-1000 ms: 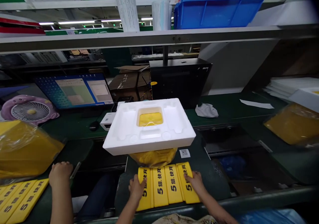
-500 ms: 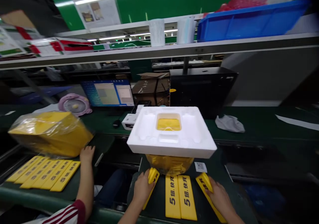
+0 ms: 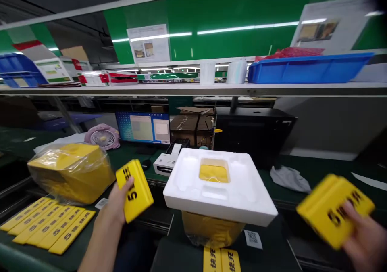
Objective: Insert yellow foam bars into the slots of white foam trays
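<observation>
My left hand [image 3: 116,202] grips a yellow sign strip [image 3: 134,191] with a black "5" on it, holding it up over the bench. My right hand [image 3: 363,239], blurred at the right edge, grips a second yellow strip [image 3: 334,209]. Between them a white foam tray [image 3: 219,187] rests on a yellow bagged package [image 3: 211,229]. Two more strips [image 3: 221,260] lie on the bench below it, partly cut off by the frame. Several strips [image 3: 48,225] lie in a row at the left, behind them a yellow block in clear plastic [image 3: 71,173].
A QR code card [image 3: 253,239] lies beside the bagged package. Behind the tray are a white printer [image 3: 165,165], a monitor [image 3: 142,127], a pink fan [image 3: 102,137], a black case [image 3: 254,134] and a grey cloth [image 3: 288,179]. Overhead, a shelf [image 3: 193,89] holds a blue crate [image 3: 308,68].
Both hands have lifted their strips higher and farther apart, the left toward the bagged block and the right toward the frame edge. The view has tilted upward.
</observation>
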Demonstrator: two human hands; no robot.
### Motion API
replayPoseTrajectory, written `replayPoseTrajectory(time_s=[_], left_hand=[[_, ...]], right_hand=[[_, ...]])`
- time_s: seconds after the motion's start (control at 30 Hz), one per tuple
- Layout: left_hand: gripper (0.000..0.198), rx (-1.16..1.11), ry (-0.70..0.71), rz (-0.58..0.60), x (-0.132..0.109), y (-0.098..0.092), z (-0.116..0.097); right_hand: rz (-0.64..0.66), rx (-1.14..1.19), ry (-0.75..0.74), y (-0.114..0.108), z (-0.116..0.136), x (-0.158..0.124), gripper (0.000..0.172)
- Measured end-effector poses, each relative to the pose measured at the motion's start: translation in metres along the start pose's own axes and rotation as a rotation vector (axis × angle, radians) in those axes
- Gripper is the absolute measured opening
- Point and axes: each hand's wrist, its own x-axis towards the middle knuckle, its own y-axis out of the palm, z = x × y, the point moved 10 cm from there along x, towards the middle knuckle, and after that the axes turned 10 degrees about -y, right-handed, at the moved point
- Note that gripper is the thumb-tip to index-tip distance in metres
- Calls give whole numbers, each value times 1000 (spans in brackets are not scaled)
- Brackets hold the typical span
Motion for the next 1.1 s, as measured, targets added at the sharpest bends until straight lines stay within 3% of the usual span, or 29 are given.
replayPoseTrajectory(time_s=[0.07, 0.13, 0.2, 0.3, 0.4, 0.57, 0.73, 0.8, 0.87, 0.97, 1.03, 1.1], left_hand=[[46, -23, 166, 190, -11, 56, -62], [64, 81, 233, 318, -20, 114, -83], [83, 221, 245, 367, -22, 158, -73], [95, 454, 226, 449, -21, 200, -36], [96, 612, 235, 498, -17, 211, -12], [89, 593, 194, 459, -8, 206, -10], [81, 461, 103, 478, -6, 207, -7], [77, 501, 117, 490, -7, 208, -5], [71, 680, 232, 452, -7, 208, -8], [62, 1089, 600, 270, -10, 213, -26], [61, 1234, 740, 234, -10, 223, -31], [61, 1246, 753, 328, -9, 236, -29]], right_hand=[[-52, 384, 54, 25, 69, 0, 64], [62, 531, 45, 76, 127, -6, 56], [181, 513, 45, 125, 154, -16, 59], [395, 346, 27, 180, 145, -28, 77], [493, 130, -35, 199, 120, -28, 82], [354, -24, -184, 184, 127, -18, 72], [478, 151, 0, 191, 125, -27, 77], [490, 137, -30, 192, 125, -28, 74], [441, -60, -237, 190, 134, -24, 65], [328, -488, -661, 193, 159, -26, 51], [347, -617, -760, 204, 163, -26, 49], [447, -600, -739, 216, 163, -21, 52]])
